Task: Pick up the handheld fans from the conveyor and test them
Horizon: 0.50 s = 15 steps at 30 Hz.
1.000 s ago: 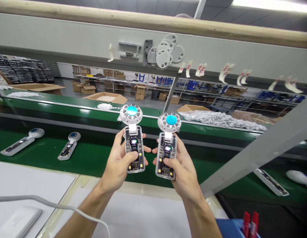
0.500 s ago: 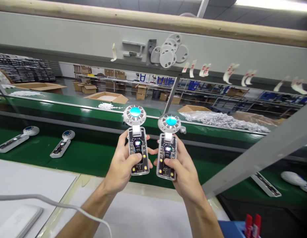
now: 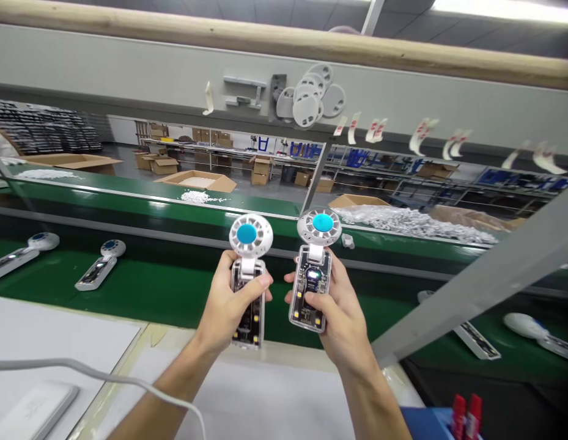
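Observation:
I hold two small handheld fans upright above the green conveyor belt (image 3: pixel 164 293). My left hand (image 3: pixel 228 308) is closed round the clear handle of the left fan (image 3: pixel 249 237), thumb laid across its front. My right hand (image 3: pixel 332 311) grips the right fan (image 3: pixel 317 244), thumb on its lit circuit board. Each fan has a white round head with a blue centre. The two fans stand side by side, a little apart.
More fans lie on the belt: two at the left (image 3: pixel 98 264) (image 3: pixel 20 250) and two at the right (image 3: pixel 476 336) (image 3: pixel 535 330). A grey slanted bar (image 3: pixel 485 281) crosses on the right. A white cable (image 3: pixel 104 379) and a white pad (image 3: pixel 31 409) lie on the near table. Red items stand in a blue bin (image 3: pixel 462 412).
The left fan has dropped lower in my left hand and my thumb now covers its front. The fans lying on the belt have slid to the left.

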Available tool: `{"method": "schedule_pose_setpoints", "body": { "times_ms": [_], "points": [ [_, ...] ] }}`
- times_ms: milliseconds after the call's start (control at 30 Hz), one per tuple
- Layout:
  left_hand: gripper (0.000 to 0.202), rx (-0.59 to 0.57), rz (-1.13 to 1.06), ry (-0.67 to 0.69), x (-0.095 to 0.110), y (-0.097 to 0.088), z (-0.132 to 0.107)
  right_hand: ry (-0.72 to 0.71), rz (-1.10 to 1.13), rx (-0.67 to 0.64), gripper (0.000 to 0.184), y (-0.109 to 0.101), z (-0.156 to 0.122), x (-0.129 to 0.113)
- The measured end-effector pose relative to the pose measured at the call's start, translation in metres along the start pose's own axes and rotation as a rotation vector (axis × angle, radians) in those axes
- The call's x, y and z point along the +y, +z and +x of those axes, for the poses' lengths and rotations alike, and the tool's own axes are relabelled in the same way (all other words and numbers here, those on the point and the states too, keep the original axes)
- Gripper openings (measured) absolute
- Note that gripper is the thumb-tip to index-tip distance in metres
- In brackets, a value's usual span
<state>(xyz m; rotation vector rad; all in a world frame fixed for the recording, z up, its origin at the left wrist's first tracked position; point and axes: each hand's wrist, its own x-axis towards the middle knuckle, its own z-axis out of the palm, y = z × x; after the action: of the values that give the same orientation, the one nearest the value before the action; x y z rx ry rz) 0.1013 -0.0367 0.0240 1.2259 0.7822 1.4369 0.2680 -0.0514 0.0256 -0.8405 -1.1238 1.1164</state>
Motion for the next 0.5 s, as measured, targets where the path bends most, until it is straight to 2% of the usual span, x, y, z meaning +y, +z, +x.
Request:
{"method": "schedule_pose_setpoints", "body": {
  "times_ms": [167, 300, 400, 467, 500],
  "points": [
    [0.046, 0.099, 0.228, 0.045, -0.01, -0.001, 0.004, -0.019, 0.027, 0.035, 0.074, 0.004, -0.001, -0.002],
    [0.032, 0.051, 0.255, -0.007, -0.012, -0.001, 0.005, -0.052, 0.013, 0.078, 0.067, 0.003, 0.0, -0.002],
    [0.026, 0.087, 0.268, -0.03, -0.015, -0.001, 0.005, 0.105, 0.134, 0.033, 0.041, 0.0, 0.002, -0.001],
    [0.022, 0.175, 0.299, 0.018, -0.018, -0.002, 0.005, 0.223, 0.209, 0.015, 0.034, 0.001, 0.005, -0.001],
    [0.023, 0.219, 0.321, 0.071, -0.02, -0.003, 0.005, 0.212, 0.194, 0.064, 0.033, 0.001, 0.006, -0.001]
  ]
}}
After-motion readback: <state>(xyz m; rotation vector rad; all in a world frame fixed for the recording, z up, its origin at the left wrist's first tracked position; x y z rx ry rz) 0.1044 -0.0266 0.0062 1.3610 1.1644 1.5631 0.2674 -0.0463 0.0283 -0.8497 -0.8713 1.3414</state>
